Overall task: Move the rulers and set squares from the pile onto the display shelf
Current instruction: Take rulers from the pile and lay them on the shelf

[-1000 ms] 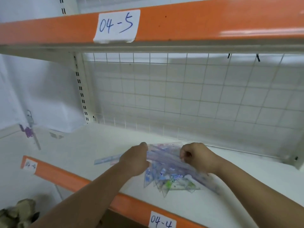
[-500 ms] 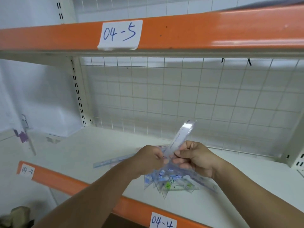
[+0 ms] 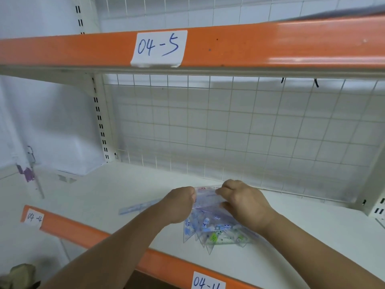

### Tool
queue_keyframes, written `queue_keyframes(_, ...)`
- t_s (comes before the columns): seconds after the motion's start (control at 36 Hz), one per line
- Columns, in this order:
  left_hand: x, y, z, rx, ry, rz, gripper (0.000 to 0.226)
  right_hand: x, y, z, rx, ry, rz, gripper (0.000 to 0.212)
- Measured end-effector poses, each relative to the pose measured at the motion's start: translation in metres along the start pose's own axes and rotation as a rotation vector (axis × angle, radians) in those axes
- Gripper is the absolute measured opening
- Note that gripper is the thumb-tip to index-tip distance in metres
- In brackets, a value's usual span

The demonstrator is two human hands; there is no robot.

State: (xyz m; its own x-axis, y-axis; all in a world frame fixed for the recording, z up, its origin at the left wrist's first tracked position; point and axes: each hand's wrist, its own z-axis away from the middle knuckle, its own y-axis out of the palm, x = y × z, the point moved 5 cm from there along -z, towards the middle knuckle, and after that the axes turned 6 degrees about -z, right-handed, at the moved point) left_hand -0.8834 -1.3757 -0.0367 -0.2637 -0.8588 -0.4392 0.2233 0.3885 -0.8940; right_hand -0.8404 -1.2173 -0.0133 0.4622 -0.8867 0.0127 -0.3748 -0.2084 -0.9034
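Ruler [image 3: 206, 198] lowered flat (was upright); left hand [image 3: 179, 205], right hand [image 3: 243, 203] gripping.

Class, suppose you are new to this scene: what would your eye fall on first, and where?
First the bright orange beam across the top, with its handwritten label 04-5. Next, low in the middle, the left hand and right hand hold a clear ruler between them, just above the pile of set squares on the white shelf.
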Motion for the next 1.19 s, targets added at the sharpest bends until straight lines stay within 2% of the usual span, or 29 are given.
queue_keyframes(0.17, 0.004, -0.002, -0.001, 0.012, 0.014, -0.065, 0.036, -0.002, 0.006, 0.0, 0.135, 0.066, 0.01, 0.037)
queue_keyframes(0.28, 0.002, -0.005, 0.002, -0.012, 0.024, -0.132, 0.015, -0.005, 0.007, 0.001, 0.166, 0.123, 0.028, 0.035)
queue_keyframes(0.42, 0.003, -0.005, 0.005, -0.01, 0.023, -0.394, 0.038, -0.015, 0.006, 0.007, 0.184, 0.221, 0.056, 0.031)
queue_keyframes(0.58, -0.003, 0.002, 0.003, -0.065, 0.065, -0.533, 0.031, -0.018, 0.004, 0.016, 0.193, 0.313, 0.047, 0.031)
queue_keyframes(0.86, -0.017, 0.014, -0.006, -0.113, 0.188, -0.547, 0.016, -0.015, -0.002, 0.04, 0.21, 0.488, 0.044, 0.037)
queue_keyframes(1.19, -0.048, 0.033, -0.006, -0.083, 0.373, -0.504, 0.014, -0.018, -0.022, 0.086, 0.191, 0.653, 0.084, 0.033)
